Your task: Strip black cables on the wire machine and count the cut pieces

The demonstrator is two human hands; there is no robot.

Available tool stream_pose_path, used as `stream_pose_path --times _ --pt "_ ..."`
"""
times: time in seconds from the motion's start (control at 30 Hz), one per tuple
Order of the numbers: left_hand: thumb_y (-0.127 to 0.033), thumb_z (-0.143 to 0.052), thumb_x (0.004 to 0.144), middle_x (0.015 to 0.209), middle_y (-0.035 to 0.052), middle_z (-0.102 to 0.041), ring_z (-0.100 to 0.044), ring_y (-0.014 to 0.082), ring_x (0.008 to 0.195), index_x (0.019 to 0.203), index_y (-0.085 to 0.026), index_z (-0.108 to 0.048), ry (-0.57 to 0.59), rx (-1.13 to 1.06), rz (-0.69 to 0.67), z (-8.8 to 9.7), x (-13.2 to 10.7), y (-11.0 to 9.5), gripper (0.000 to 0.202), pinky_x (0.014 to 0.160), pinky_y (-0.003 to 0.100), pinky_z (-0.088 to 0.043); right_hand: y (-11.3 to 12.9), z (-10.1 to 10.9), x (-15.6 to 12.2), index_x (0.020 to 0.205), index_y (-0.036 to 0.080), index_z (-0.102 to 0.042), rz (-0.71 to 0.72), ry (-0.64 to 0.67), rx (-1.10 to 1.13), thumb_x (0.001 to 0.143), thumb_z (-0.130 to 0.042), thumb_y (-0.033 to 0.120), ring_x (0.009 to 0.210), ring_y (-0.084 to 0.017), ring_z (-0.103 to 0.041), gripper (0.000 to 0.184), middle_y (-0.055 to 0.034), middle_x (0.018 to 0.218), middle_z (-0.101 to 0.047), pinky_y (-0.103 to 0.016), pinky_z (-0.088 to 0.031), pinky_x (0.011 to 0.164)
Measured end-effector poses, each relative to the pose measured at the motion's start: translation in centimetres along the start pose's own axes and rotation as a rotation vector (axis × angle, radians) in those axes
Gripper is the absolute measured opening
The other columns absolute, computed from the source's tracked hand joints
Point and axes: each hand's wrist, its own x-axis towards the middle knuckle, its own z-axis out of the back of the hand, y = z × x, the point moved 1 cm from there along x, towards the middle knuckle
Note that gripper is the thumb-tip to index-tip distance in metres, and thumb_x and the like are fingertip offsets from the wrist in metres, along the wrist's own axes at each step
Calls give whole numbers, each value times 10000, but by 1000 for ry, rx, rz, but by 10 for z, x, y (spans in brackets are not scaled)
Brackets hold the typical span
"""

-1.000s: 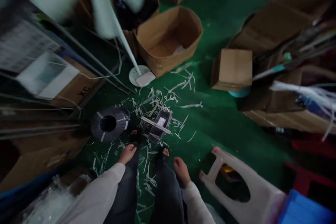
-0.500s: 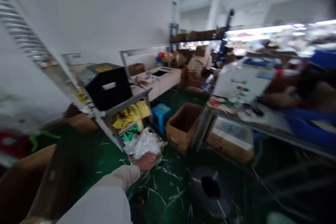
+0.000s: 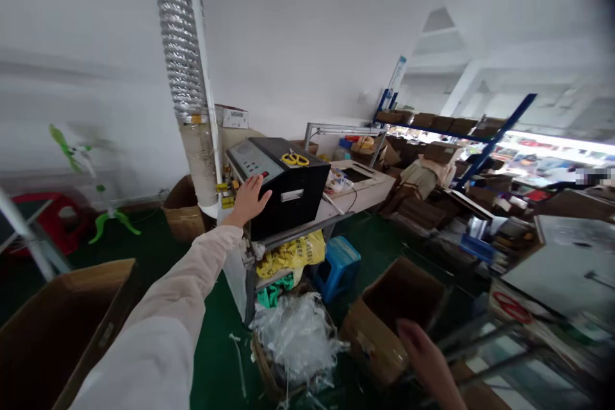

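- Black machine (image 3: 293, 205) sits on a grey counter (image 3: 288, 237), left of the middle of the view; its sloping control panel (image 3: 252, 160) points left and upward.
- Its long axis seems to run left to right, climbing slightly toward the right and away from the wearer; the dark side with a pale handle or label (image 3: 291, 195) faces the wearer.
- Left hand (image 3: 250, 198) is stretched out to the panel's lower edge, its fingers spread and grasping nothing, the tips at a red switch (image 3: 264, 174); whether they press it, I cannot tell.
- Yellow-handled scissors (image 3: 295, 159) lie flat on the machine's top.
- Below the machine, yellow bags (image 3: 293, 253) fill a shelf, with green material (image 3: 276, 290) under them.
- On the floor, crumpled clear plastic (image 3: 298, 333) heaps over a box, near a blue stool (image 3: 339, 269).
- Right hand (image 3: 416, 339) is blurred in front of an open cardboard box (image 3: 372, 339); whether its fingers are released or clenched, I cannot tell.
- Silver duct (image 3: 177, 38) rises along the wall behind, left of the machine.
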Motion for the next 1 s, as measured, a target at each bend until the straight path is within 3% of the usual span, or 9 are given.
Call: stream_pose_path --times 0.1,0.23,0.3,0.4,0.6,0.77,0.9,1.0 --pt "-479 -347 901 1391 155 -460 -352 291 1324 1358 -105 -418 28 -32 -2 -26 30 26 595 1082 455 -281 90 -43 82 900 238 -668 242 157 86 726 -568 363 771 -256 -624 236 -73 872 -680 -392 -489 699" --pt "-472 -325 908 1371 146 -487 -394 294 1294 1343 -126 -448 35 -70 -6 -46 38 40 570 1073 463 -277 210 -107 181 973 207 -650 535 120 37 733 -539 230 796 -201 -580 265 -46 882 -641 -345 -452 743" --pt "-473 -342 902 1395 150 -458 -369 301 1312 1356 -123 -432 23 -84 -4 -51 36 42 580 1082 474 -250 251 -135 219 977 193 -637 556 71 44 738 -540 197 794 -183 -568 258 -38 871 -628 -327 -449 744" --pt "-460 -357 899 1395 138 -462 -360 289 1321 1347 -135 -442 -8 -106 1 -55 33 43 560 1092 467 -228 292 -170 263 952 168 -628 527 16 -75 748 -557 168 812 -180 -563 216 -40 851 -621 -327 -448 785" --pt "-453 -365 904 1400 125 -458 -353 273 1327 1346 -147 -429 -26 -110 -9 -59 33 47 542 1093 456 -217 339 -214 318 1030 117 -609 368 -10 -266 795 -577 188 976 -239 -570 247 -134 999 -633 -379 -425 873" --pt "-463 -394 893 1370 143 -484 -374 273 1309 1391 -130 -345 -64 -103 -1 -58 31 42 601 1092 444 -229 356 -228 348 966 70 -632 166 76 -367 700 -707 268 989 -303 -599 340 -204 992 -647 -407 -450 837" --pt "-459 -425 881 1352 153 -495 -386 279 1301 1403 -125 -309 -84 -71 -30 -55 33 40 631 1084 444 -253 362 -217 362 850 81 -651 145 142 -380 626 -754 230 985 -282 -608 288 -176 953 -664 -358 -453 844" --pt "-453 -462 861 1340 166 -494 -415 304 1273 1383 -121 -333 -79 -60 -55 -46 35 48 632 1064 462 -294 339 -185 347 860 115 -632 125 128 -241 698 -701 329 881 -227 -625 277 -104 864 -661 -319 -470 786"
